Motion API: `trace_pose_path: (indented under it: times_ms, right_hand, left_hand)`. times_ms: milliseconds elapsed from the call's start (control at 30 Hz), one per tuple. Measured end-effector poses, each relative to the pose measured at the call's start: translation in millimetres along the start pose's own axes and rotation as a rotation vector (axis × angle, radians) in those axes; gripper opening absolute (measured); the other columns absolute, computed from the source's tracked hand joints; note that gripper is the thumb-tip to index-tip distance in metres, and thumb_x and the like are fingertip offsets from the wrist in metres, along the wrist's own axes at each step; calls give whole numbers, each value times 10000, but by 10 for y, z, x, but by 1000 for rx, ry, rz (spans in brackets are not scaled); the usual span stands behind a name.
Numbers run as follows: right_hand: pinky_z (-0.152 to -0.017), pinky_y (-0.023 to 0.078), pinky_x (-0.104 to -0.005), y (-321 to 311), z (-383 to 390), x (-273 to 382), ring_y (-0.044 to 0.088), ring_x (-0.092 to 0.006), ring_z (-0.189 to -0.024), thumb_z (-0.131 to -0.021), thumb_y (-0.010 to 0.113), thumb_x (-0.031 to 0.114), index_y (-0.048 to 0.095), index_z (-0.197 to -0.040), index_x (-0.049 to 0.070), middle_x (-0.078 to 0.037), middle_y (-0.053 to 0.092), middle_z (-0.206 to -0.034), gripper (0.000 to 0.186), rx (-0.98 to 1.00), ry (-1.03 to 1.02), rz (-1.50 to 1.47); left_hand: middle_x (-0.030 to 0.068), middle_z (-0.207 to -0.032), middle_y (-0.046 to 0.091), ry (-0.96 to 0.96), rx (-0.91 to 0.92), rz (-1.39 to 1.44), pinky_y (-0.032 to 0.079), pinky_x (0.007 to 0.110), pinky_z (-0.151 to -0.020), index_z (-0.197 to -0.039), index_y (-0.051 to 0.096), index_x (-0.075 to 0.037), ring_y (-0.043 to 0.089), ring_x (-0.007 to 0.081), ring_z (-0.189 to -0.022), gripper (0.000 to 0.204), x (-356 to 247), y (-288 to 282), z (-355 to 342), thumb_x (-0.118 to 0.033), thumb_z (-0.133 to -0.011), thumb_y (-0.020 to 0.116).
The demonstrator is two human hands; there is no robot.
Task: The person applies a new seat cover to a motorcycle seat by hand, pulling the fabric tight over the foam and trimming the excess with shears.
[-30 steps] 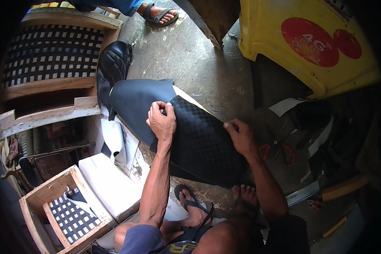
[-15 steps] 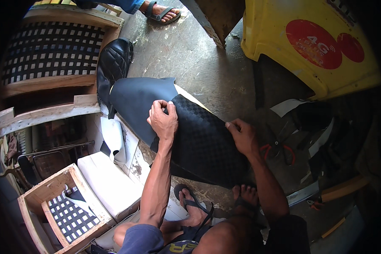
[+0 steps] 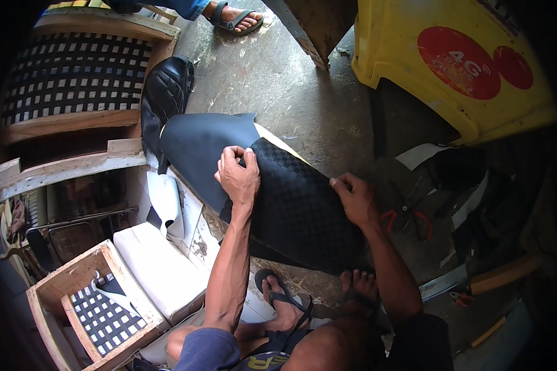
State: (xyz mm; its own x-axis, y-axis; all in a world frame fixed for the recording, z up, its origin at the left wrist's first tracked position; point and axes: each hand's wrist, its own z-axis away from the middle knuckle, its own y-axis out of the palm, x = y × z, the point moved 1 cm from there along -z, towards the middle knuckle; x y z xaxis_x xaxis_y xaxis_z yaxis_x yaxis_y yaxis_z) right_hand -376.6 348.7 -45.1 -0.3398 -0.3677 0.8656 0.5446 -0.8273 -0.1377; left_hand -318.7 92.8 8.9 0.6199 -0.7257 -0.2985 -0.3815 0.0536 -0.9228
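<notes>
A black checkered sheet [image 3: 297, 210] was draped over the near end of a smooth dark-grey, seat-shaped piece [image 3: 195, 139] on the grey concrete floor [image 3: 315, 93]. Its upper-left corner was pinched by the left hand's [image 3: 238, 177] fingers, its right edge by the right hand's [image 3: 356, 201]; both holds were kept unchanged from half a second earlier.

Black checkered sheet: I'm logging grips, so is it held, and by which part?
The black checkered sheet is held: the left hand pinches it near its upper left corner; the right hand seems to grip its edge farther right.
</notes>
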Motion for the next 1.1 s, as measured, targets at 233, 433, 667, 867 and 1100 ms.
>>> trace_pose_path:
  times_ms: [233,433,667,867,1100]
  right_hand:
    - [-702,513,-370,2,0,-4,687,-237,-722,-964,674,311,716,-970,-9,-170,704,-792,323,-6,7,3]
    - [-704,514,-369,1,-1,3,690,-239,-732,-964,674,314,720,-977,-6,-170,706,-797,323,0,16,6]
    - [-715,514,-365,9,6,-12,686,-214,-743,-970,667,317,718,-982,-14,-162,708,-799,335,5,25,-24]
    - [-718,515,-364,42,128,-85,691,-226,-748,-986,647,326,706,-990,-13,-165,706,-800,344,-10,35,-51]
    - [-803,515,-414,121,569,-135,702,-300,-962,-952,707,304,702,-1106,80,-146,712,-1040,272,-130,-66,178]
  left_hand:
    - [63,-857,640,-4,6,1,464,408,-824,-927,600,-59,603,260,-847,193,-13,-7,2,-234,-915,682]
    - [63,-871,645,-8,13,1,460,416,-842,-936,603,-60,604,259,-864,205,-22,-16,4,-252,-920,674]
    - [56,-877,645,-11,19,3,450,413,-853,-935,602,-64,603,255,-873,206,-14,-10,-1,-257,-922,671]
    - [45,-915,623,-45,71,42,391,446,-929,-931,591,-79,588,256,-929,207,-5,-16,40,-273,-919,662]
    - [79,-862,622,38,127,129,448,403,-823,-928,613,-42,605,268,-827,158,-48,-282,196,-191,-938,664]
